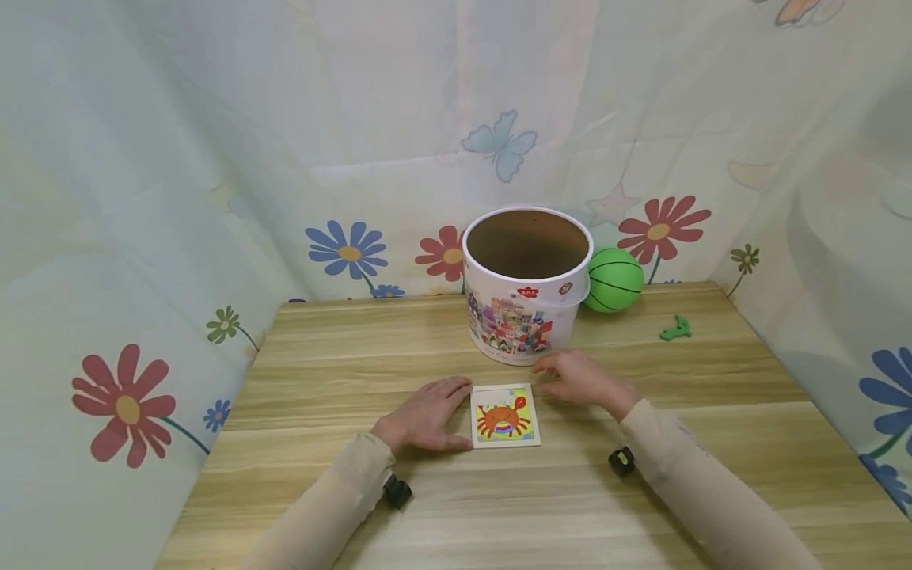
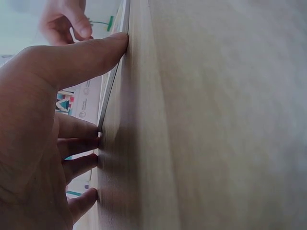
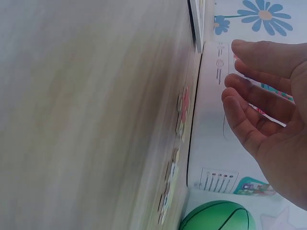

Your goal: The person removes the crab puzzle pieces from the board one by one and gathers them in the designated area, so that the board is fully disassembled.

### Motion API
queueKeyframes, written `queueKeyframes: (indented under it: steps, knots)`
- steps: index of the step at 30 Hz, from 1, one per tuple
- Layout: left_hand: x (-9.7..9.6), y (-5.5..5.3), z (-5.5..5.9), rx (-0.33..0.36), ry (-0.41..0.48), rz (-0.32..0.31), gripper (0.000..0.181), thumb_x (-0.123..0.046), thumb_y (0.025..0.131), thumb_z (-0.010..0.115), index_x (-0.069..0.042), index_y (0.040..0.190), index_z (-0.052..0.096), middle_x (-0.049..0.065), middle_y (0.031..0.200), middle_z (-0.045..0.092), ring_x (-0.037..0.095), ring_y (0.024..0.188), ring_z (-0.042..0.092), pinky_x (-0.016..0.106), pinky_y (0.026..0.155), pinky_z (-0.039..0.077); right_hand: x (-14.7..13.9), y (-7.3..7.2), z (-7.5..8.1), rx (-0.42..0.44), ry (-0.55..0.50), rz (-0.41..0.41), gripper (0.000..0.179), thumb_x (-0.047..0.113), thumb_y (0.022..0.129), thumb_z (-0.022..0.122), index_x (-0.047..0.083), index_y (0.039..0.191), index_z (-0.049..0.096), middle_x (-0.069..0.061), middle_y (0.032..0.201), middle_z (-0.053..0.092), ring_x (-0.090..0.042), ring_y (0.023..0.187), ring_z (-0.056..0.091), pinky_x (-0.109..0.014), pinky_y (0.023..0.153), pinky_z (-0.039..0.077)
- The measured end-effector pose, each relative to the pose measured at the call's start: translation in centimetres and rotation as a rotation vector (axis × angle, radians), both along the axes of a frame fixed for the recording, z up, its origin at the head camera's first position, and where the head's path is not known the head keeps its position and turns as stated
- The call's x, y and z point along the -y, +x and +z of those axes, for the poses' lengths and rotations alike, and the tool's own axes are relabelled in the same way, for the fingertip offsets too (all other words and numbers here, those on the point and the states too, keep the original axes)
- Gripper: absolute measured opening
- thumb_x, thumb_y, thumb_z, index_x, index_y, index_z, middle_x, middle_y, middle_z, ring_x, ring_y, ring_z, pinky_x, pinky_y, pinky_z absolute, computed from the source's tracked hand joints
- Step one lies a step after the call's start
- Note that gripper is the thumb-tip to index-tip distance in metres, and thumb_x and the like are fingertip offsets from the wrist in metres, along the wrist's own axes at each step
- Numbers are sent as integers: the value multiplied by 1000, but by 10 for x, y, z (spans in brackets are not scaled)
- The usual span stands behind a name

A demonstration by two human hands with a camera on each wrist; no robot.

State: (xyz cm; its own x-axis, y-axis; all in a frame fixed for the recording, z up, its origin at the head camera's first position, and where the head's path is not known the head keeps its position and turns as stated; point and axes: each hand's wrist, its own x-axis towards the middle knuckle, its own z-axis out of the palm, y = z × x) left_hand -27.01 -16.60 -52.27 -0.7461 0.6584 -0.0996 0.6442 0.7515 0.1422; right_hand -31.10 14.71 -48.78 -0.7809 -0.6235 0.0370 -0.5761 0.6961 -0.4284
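Note:
A small square picture puzzle (image 1: 503,419) with a white frame and an orange crab lies flat on the table. My left hand (image 1: 431,416) rests along its left side, with the thumb at the near left corner and the forefinger at the far left corner. In the left wrist view, the thumb (image 2: 96,55) touches the frame's thin edge. My right hand (image 1: 580,378) is raised just right of the frame, its fingers loosely bent and nothing between them. Flat puzzle pieces (image 3: 181,112) lie on the table below it in the right wrist view; the head view hides them.
A white printed bucket (image 1: 523,317) stands upright behind the puzzle, its top uncovered. A green ball (image 1: 614,279) sits behind its right side. Farther right is a small green toy (image 1: 675,328). A floral curtain (image 1: 392,174) surrounds the wooden table (image 1: 328,356).

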Motion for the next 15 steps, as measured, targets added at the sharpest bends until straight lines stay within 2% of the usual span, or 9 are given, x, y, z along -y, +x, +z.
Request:
queueKeyframes:
  steps: [8, 15]
  knots:
    - [0, 0, 0, -2, 4, -4, 100, -71, 79, 61, -8, 152, 32, 9, 157, 31, 27, 144, 30, 44, 119, 26, 10, -1, -4, -36, 6, 57, 32, 17, 83, 76, 6, 112, 71, -8, 111, 70, -23, 96, 67, -39, 84, 57]
    - [0, 0, 0, -1, 8, -1, 100, -69, 79, 62, -7, 151, 33, 10, 157, 31, 27, 144, 30, 44, 120, 25, 19, -2, -5, -2, 19, 75, 34, 18, 83, 76, 7, 114, 70, -6, 113, 68, -20, 93, 66, -36, 83, 56]
